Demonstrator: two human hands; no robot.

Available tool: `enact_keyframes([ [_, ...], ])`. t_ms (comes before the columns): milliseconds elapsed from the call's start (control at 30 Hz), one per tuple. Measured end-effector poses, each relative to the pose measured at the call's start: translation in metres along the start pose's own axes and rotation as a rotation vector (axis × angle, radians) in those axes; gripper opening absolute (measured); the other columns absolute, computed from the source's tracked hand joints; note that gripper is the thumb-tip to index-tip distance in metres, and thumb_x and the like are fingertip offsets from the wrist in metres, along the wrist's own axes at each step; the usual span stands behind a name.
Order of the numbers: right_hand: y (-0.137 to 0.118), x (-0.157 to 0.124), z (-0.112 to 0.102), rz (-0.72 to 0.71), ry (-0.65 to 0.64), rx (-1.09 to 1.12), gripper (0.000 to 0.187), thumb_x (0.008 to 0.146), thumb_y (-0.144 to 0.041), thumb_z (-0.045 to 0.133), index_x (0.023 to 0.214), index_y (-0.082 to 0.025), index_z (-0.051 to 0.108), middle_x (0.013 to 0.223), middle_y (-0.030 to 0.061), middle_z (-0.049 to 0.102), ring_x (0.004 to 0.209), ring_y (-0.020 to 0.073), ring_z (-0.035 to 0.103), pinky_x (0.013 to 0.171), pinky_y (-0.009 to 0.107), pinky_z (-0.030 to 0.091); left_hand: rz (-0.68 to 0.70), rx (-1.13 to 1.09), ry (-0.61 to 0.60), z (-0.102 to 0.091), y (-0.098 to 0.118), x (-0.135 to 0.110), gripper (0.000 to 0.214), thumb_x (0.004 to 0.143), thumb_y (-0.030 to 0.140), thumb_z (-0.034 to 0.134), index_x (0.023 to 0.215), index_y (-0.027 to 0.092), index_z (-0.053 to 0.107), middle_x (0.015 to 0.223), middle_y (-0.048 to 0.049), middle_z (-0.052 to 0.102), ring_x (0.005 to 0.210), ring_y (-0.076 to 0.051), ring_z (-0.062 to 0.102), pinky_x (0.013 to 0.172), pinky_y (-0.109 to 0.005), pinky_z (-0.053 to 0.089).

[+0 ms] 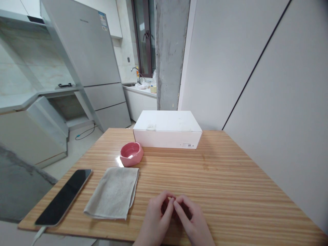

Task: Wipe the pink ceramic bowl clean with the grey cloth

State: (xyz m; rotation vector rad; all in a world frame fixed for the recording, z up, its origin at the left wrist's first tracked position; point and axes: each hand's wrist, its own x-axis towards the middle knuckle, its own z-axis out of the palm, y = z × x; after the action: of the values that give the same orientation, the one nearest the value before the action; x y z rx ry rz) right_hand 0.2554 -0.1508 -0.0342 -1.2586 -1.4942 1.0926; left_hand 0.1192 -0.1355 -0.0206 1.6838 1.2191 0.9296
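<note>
My left hand (157, 218) and my right hand (191, 218) rest together on the wooden table (230, 177) near its front edge. Their fingers are curled and the fingertips touch each other. Whether anything lies between them is hidden. A folded grey cloth (114, 191) lies just left of my left hand. A pink bowl (131, 153) sits beyond the cloth. A white closed box (167, 129) stands at the table's far edge.
A dark phone (64, 197) lies at the table's left front corner with a cable attached. A white wall runs along the right side. A concrete pillar, a grey fridge (89, 61) and a kitchen counter with a sink stand behind.
</note>
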Motion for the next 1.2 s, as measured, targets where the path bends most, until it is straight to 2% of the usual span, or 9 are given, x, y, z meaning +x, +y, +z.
enact_keyframes([
  [367,0.0003,0.0002,-0.0011,0.002,-0.021,-0.003,0.031,0.093,-0.045,0.046,0.077,-0.021,0.059,0.079,0.0033,0.066,0.076,0.0197,0.063,0.072,0.027,0.046,-0.002,-0.012,-0.008,-0.0002,-0.0003,-0.002,0.026,0.094,0.033,0.044,0.085,0.019,0.064,0.073,-0.0014,0.065,0.068,-0.014,0.058,0.062,-0.022,0.037],
  [600,0.0015,-0.0007,-0.0006,0.015,0.002,-0.009,0.036,0.092,-0.051,0.043,0.077,-0.021,0.058,0.077,0.0039,0.065,0.074,0.02,0.061,0.07,0.027,0.047,-0.003,-0.02,-0.022,0.0003,-0.0025,-0.0006,0.027,0.094,0.034,0.044,0.084,0.018,0.064,0.07,-0.0015,0.064,0.065,-0.014,0.057,0.06,-0.022,0.037],
  [1200,0.0022,-0.0005,0.0005,0.01,0.018,0.001,0.033,0.091,-0.048,0.047,0.077,-0.022,0.06,0.076,0.0033,0.066,0.073,0.0195,0.062,0.069,0.026,0.048,-0.018,-0.006,-0.017,-0.0002,-0.0003,-0.0015,0.027,0.094,0.034,0.043,0.089,0.02,0.065,0.07,-0.0015,0.064,0.065,-0.014,0.057,0.06,-0.022,0.037],
])
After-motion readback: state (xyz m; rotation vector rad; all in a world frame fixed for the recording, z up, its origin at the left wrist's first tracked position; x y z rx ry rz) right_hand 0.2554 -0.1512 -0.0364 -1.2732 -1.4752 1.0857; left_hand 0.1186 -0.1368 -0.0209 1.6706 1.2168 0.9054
